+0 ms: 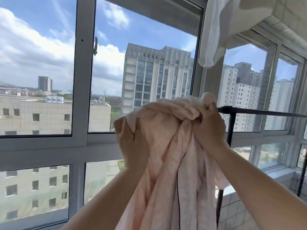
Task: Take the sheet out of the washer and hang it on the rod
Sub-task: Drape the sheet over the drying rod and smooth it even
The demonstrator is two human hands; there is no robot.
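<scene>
By the window, both hands clutch the bunched pink sheet (162, 146); the black rod (259, 111) runs off rightward, nearest the right hand (207, 123), left hand (132, 140) farther.

Sheet (166, 146) bunched between left hand (132, 140) and right hand (209, 123), in front of window (83, 80). Rod (262, 112) behind right hand, running right. Cloth (214, 30) hanging above rod.
</scene>
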